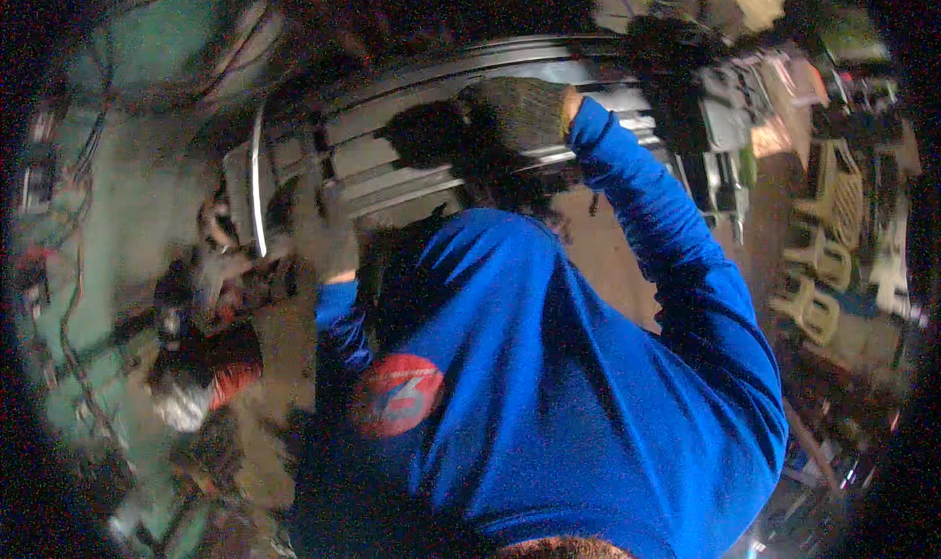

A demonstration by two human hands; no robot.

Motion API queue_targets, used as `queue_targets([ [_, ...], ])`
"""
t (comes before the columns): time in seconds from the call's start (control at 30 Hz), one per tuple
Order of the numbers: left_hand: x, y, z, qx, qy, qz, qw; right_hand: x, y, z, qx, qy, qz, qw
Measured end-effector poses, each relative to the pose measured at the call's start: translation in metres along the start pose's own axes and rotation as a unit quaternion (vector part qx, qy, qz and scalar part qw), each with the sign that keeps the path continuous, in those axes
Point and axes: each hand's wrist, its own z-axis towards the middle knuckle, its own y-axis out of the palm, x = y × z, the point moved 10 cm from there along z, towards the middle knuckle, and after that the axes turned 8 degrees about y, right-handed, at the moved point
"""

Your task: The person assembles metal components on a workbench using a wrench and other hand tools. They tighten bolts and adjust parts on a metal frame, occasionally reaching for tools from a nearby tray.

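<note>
My right hand (pixel 521 111), in a dark grey knit glove with a yellowish cuff, is over a frame of long metal bars (pixel 402 188). Next to its finger end is a dark shape (pixel 426 133) that I cannot make out, and the fingers are lost in shadow. My left hand (pixel 331 237), in a greyish glove, is low at the left end of the bars. Motion blurs it, so its fingers and anything in them are unclear. Just left of it stands a thin bright metal strip (pixel 258 181), apart from the glove.
Cables (pixel 83 353) trail over the green floor (pixel 152 226) at left. A blurred pile of dark and reddish things (pixel 221 363) lies below the strip. Pale plastic chairs (pixel 818 265) stand at right, below a cluttered surface (pixel 774 88).
</note>
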Motion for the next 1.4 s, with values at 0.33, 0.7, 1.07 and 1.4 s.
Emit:
queue_targets([
  [0.33, 0.124, 0.102, 0.043, -0.202, 0.144, -0.188, 0.95, 0.117, -0.07, -0.167, 0.068, 0.296, 0.004, 0.953],
  [0.7, 0.333, 0.265, 0.043, -0.303, 0.487, 0.057, 0.817, 0.194, -0.069, -0.19, 0.002, 0.173, -0.158, 0.972],
  [1.07, 0.338, 0.326, 0.057, -0.4, 0.358, 0.051, 0.842, 0.2, -0.117, -0.197, -0.084, 0.414, -0.062, 0.904],
  [1.4, 0.354, 0.368, 0.068, -0.34, 0.406, 0.002, 0.848, 0.272, -0.1, -0.209, 0.096, 0.281, -0.137, 0.945],
])
